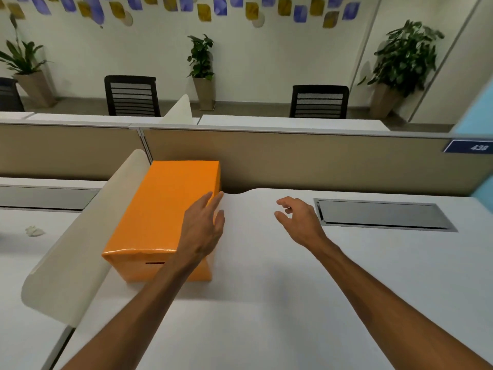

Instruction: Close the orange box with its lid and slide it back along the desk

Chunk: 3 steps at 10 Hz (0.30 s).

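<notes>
The orange box point(162, 209) lies on the white desk point(266, 303) with its lid on, its far end against the beige partition and its left side along a cream divider. My left hand point(202, 231) hovers over the box's right edge, fingers spread, holding nothing; whether it touches the box I cannot tell. My right hand point(298, 220) is above the bare desk to the right of the box, fingers loosely curled and apart, with nothing in it.
A beige partition point(320, 161) closes the back of the desk. The cream divider point(80, 241) borders the left. A grey cable hatch point(384, 214) is set in the desk at the right. A crumpled paper point(34, 231) lies on the neighbouring desk.
</notes>
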Available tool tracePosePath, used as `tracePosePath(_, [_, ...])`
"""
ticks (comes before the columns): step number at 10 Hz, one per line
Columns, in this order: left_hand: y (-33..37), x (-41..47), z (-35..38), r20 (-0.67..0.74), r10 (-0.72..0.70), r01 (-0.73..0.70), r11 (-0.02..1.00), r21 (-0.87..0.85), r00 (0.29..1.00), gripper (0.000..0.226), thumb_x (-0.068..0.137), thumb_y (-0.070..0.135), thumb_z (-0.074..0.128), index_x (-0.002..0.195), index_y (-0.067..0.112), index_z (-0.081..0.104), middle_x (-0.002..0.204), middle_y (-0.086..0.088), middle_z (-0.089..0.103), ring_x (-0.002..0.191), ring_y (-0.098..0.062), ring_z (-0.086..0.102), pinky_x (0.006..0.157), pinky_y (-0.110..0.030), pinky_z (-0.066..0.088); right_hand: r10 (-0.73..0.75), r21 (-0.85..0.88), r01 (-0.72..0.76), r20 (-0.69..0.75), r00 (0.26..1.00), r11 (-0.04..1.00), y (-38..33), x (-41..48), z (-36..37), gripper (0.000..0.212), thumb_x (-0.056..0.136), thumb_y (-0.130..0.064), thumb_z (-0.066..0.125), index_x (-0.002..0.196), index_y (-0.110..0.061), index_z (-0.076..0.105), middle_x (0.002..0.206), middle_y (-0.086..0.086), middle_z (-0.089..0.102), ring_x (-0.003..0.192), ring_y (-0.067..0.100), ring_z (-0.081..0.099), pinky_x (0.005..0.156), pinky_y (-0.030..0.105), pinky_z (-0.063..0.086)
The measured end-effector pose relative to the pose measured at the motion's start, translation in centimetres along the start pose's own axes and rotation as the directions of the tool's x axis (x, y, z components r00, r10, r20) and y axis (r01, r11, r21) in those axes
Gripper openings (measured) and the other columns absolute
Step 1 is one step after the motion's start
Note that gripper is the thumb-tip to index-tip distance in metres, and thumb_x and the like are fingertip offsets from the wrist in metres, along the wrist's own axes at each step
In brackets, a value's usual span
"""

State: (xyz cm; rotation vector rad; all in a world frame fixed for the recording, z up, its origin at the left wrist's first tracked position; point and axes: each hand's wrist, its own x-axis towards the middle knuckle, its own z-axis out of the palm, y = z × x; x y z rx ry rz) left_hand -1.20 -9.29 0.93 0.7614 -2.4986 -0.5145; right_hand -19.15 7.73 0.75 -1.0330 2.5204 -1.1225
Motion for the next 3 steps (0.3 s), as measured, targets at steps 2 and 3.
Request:
tracePosePath(2, [9.2,-1.7,1.9,-0.029,0.005,-0.005,1.000,-0.023,1.000,0.050,0.100,0.032,0.048,0.148,0.022,0.042,0.154,-0.008,0.042,0.141,-0.027,0.039,0.113,-0.046,0.033,-0.016,0.000,0.016,-0.064,0.998,1.000,3.8,-3.1,-8.5,0.031,0.093,-0.025,0.063,0.122,-0.016,0.065,0.120,0.005,0.065,0.104,0.020,0.062,0.087,0.033,0.050])
tracePosePath(3, [13.8,-2.6,2.3,-0.027,-0.002,0.002,1.000,0.020,1.000,0.051,0.100,0.034,0.047,0.149,0.024,0.040,0.156,-0.007,0.040,0.141,-0.026,0.039,0.113,-0.044,0.033,-0.030,-0.009,0.029,-0.102,0.994,1.000,5.8,-4.5,-12.2,0.029,0.091,-0.025,0.063,0.119,-0.016,0.066,0.115,0.004,0.066,0.101,0.021,0.062,0.086,0.037,0.052])
